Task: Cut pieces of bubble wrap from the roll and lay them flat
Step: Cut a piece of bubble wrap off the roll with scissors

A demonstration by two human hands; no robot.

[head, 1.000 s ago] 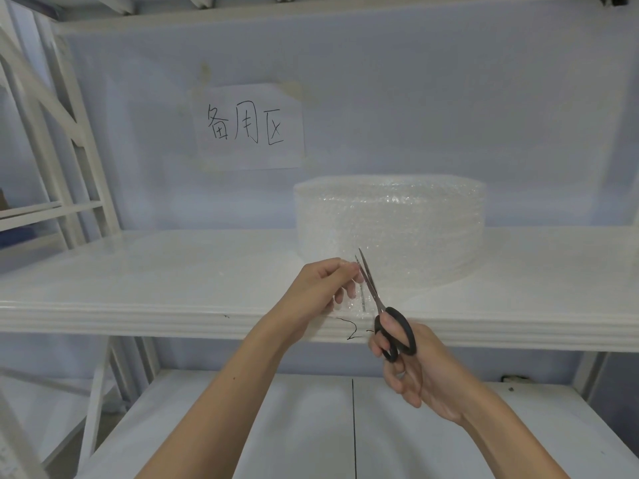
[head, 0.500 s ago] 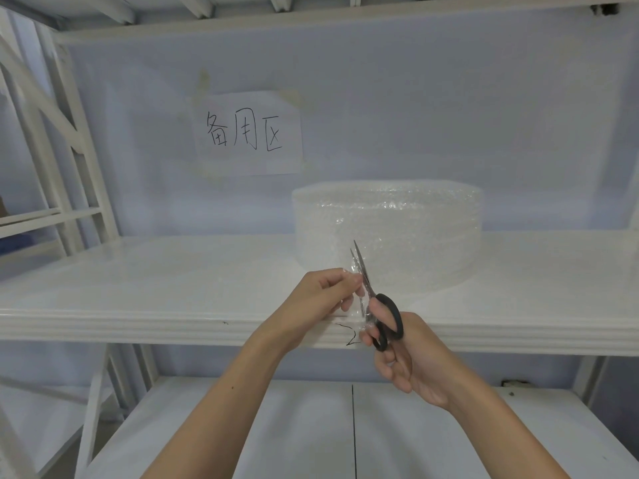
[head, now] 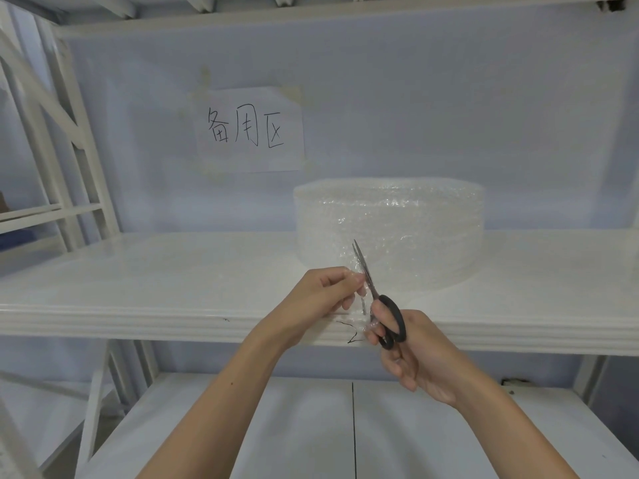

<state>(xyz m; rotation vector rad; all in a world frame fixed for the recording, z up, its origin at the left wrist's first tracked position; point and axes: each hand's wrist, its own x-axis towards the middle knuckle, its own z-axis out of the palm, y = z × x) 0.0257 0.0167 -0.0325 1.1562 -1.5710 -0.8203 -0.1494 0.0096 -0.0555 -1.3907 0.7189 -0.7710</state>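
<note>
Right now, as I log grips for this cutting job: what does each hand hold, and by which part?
Left hand pinches the bubble wrap's loose edge; right hand holds the scissors by their black handles.

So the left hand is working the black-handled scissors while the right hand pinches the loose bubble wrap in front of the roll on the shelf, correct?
Not quite: the hands are swapped. In the head view the right hand works the black-handled scissors, and the left hand pinches the loose bubble wrap. The rest holds: this happens in front of the roll on the shelf.
</note>
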